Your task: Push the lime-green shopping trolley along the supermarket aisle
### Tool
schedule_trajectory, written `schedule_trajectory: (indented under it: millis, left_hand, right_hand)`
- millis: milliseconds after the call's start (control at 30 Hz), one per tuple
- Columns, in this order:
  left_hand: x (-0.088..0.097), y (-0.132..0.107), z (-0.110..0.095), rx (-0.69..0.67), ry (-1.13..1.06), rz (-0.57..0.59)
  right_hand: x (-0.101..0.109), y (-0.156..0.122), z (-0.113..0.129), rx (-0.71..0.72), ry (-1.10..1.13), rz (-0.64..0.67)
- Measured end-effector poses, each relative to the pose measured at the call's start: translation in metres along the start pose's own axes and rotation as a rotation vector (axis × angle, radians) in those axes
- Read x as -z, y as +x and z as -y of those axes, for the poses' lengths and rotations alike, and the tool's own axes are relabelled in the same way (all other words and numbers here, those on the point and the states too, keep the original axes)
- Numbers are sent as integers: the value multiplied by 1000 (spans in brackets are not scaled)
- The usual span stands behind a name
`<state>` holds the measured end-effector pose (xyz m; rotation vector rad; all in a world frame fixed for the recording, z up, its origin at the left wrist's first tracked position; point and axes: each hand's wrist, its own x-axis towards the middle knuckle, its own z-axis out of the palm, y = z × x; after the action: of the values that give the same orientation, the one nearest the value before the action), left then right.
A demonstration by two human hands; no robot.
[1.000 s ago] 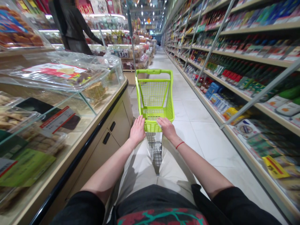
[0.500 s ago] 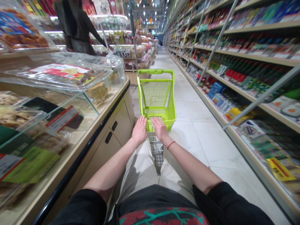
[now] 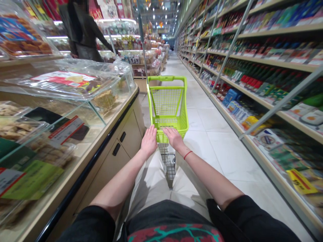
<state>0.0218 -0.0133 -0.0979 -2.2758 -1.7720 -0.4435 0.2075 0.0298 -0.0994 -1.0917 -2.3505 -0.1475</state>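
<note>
Both bare hands, the left hand and the right hand, lie open and palm-down, a little apart, on the near edge of a lime-green plastic shopping trolley with mesh sides, which stands directly ahead of them, and a thin red string bracelet circles the right wrist. To the left of the hands runs a beige counter with glass display cases of packaged baked goods, and to the right, across a white tiled floor, stand long shelves of packaged groceries. Ahead and left of the hands, behind the counter, stands a person in dark clothes.
</note>
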Motion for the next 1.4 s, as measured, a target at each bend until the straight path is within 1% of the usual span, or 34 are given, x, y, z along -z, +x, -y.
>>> schedule_trajectory:
  millis: [167, 233, 267, 300, 367, 433, 533, 600, 633, 700, 767, 867, 967, 1033, 1067, 1100, 1167, 1333, 1400]
  left_hand:
    - [0, 0, -1, 2, 12, 3]
    - [0, 0, -3, 11, 17, 13]
    - [0, 0, -4, 17, 17, 16]
    - [0, 0, -5, 22, 16, 16]
    - [0, 1, -7, 30, 15, 14]
    - [0, 1, -8, 37, 18, 12]
    - [-2, 0, -8, 42, 18, 7]
    - [-3, 0, -6, 43, 11, -2]
    - [-3, 0, -5, 44, 7, -7]
    - [-3, -1, -3, 45, 4, -13]
    - [-2, -1, -1, 45, 6, -14]
    - [-1, -1, 0, 47, 4, -13]
    - [0, -1, 0, 45, -4, -6]
    - [0, -1, -1, 42, -7, 1]
    - [0, -1, -1, 41, -9, 3]
    - [-1, -2, -1, 40, -12, 3]
    - [-2, -2, -2, 42, -21, -7]
    - [-6, -3, -3, 46, -35, -40]
    - [-8, -3, -3, 44, -40, -43]
  right_hand:
    - [13, -28, -44, -104, -39, -73]
    - [14, -34, -51, -143, -25, -101]
    - [13, -35, -50, -159, -12, -110]
    - [11, -34, -47, -169, 6, -118]
    - [3, -26, -32, -165, 53, -130]
    - [-7, -14, -11, -120, 100, -135]
    - [-19, 6, 18, -35, 117, -102]
    - [-22, 13, 28, -13, 102, -82]
    - [-21, 13, 28, -2, 95, -74]
    - [-15, 8, 21, 25, 84, -57]
    - [-6, -2, 4, 24, 65, -45]
    - [8, -20, -28, -35, 32, -41]
    - [16, -36, -54, -86, 13, -69]
    - [15, -41, -62, -114, 2, -102]
    - [14, -41, -61, -127, -3, -119]
    - [11, -40, -57, -136, -6, -131]
    - [3, -33, -42, -142, 1, -141]
    - [-17, 2, 15, -47, 38, -83]
    - [-21, 13, 31, -23, 37, -64]
